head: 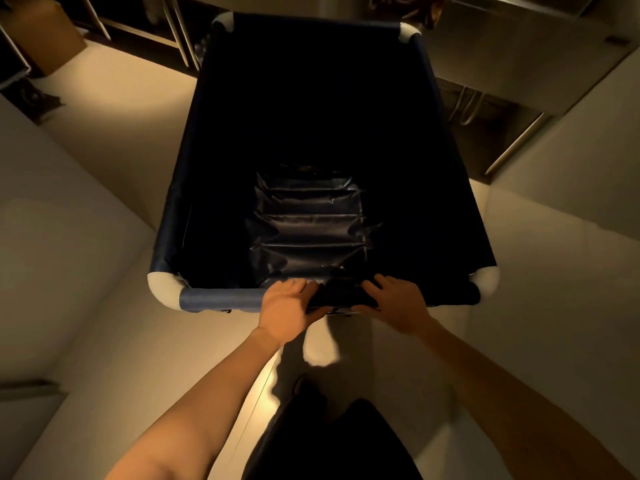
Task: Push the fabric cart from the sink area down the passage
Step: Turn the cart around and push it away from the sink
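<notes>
Both hands, left [286,304] and right [396,304], wrapped over near rail of dark fabric cart [221,300]; steel sink unit [519,60] right, beyond.

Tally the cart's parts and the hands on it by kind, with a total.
Fabric cart: 1
White corner joints showing on its frame: 4
Hands gripping the near rail, left hand and right hand: 2
Total: 7

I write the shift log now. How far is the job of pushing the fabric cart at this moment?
Done: both hands grip the near rail of the fabric cart, left hand and right hand close together at its middle. In hand: the cart stands on the pale floor between a metal unit and shelving. Left: the way down the passage; how far it has gone cannot be told.
</notes>
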A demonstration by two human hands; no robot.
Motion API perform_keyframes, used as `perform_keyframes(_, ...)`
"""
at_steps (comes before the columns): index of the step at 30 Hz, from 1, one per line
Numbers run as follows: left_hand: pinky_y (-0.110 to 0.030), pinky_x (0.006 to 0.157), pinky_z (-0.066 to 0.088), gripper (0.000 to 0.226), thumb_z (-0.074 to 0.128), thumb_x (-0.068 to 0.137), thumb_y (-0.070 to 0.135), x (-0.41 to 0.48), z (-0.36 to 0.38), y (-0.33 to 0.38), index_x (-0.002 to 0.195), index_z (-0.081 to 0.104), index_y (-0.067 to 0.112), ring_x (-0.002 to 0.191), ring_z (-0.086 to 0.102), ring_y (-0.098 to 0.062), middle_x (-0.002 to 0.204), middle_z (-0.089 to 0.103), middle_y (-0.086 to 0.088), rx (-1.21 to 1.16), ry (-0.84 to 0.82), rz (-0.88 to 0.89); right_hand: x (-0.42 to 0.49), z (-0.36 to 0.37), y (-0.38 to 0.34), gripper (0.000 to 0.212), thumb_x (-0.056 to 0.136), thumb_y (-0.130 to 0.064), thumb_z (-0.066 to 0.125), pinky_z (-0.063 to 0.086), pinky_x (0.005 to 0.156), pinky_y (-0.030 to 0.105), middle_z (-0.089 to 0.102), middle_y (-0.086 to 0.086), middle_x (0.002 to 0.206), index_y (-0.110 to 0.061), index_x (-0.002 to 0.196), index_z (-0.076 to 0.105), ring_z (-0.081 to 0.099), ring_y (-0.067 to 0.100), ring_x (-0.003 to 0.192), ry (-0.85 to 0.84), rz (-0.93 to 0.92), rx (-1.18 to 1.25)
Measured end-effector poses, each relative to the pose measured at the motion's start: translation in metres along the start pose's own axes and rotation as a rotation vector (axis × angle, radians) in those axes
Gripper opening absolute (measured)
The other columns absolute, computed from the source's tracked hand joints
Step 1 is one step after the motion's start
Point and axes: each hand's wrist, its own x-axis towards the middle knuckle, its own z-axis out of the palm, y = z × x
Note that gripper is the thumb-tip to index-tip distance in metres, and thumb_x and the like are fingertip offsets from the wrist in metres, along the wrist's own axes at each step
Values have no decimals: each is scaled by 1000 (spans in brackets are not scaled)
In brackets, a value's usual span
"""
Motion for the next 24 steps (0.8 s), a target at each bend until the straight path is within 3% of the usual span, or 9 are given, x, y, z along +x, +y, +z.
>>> perform_keyframes(7, -26, 56, 44, 48, 48, 79, 63, 0, -16, 22, 93, 68, 22, 65, 62, -21, 73, 64, 2, 25, -7, -102, 0, -14, 11, 50, 83, -59, 38, 41, 44, 21, 65, 5, 77, -16, 91, 63, 62, 21, 57, 28, -102, -6)
perform_keyframes(16, -33, 66, 41, 59, 41, 81, 70, 20, -16, 50, 98, 69, 22, 77, 61, -21, 83, 67, 1, 116, -38, -304, 21, -21, 49, 51, 83, -59, 38, 42, 43, 23, 65, 7, 77, -16, 92, 61, 61, 23, 58, 7, -213, 79)
perform_keyframes(21, -31, 65, 42, 57, 43, 81, 70, 35, -6, 62, 93, 68, 20, 74, 61, -22, 79, 65, -1, 136, -27, -395, 41, -20, 74, 43, 83, -60, 35, 37, 44, 21, 64, 5, 77, -21, 99, 46, 61, 22, 58, -3, -300, 124)
perform_keyframes(24, -30, 65, 42, 53, 46, 82, 68, 42, -4, 68, 92, 66, 20, 74, 61, -21, 79, 66, -1, 130, -8, -433, 55, -21, 86, 44, 82, -61, 37, 34, 47, 19, 64, 5, 76, -22, 98, 47, 61, 22, 57, -11, -349, 103)
